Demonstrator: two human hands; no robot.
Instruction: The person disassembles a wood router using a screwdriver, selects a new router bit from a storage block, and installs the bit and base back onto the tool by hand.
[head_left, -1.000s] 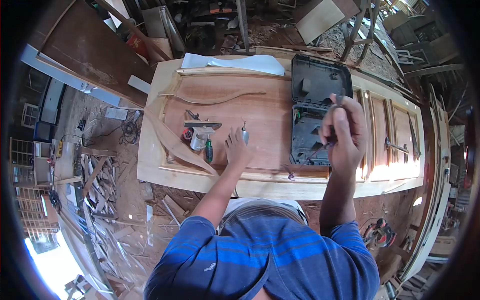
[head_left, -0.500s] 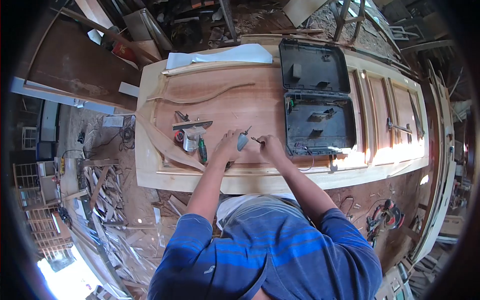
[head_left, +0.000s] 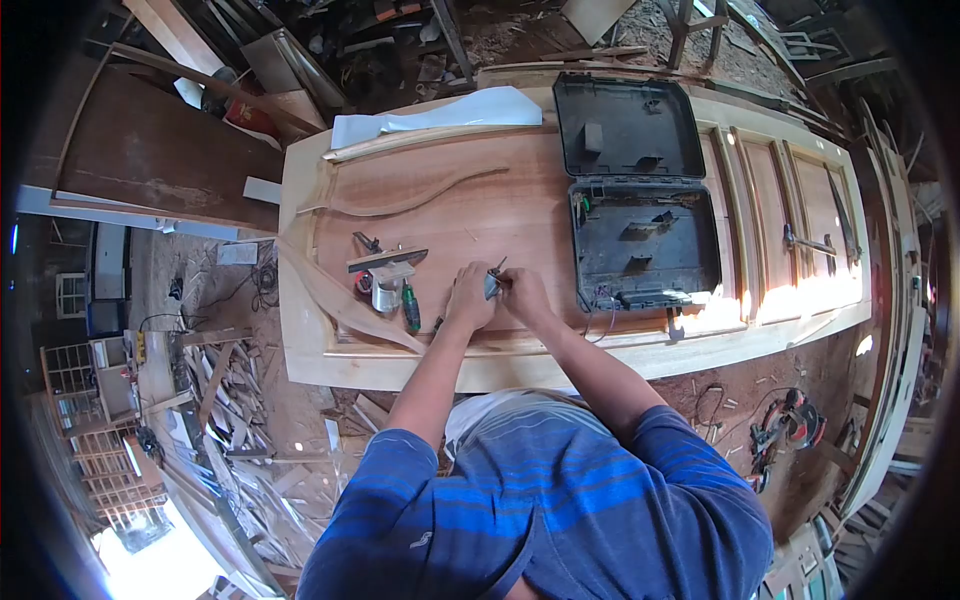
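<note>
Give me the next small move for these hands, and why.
Probably a slight twist with the right hand while the left hand steadies the grey handheld tool: the right hand is at the end where a thin shaft sticks out, though its exact grip is hidden.

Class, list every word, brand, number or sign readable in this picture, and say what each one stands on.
None can be read.
Blue shirt: a small pale emblem, no legible letters.
Grey tool in the left hand: too small to read any marking.
Black case: no readable lettering.
</note>
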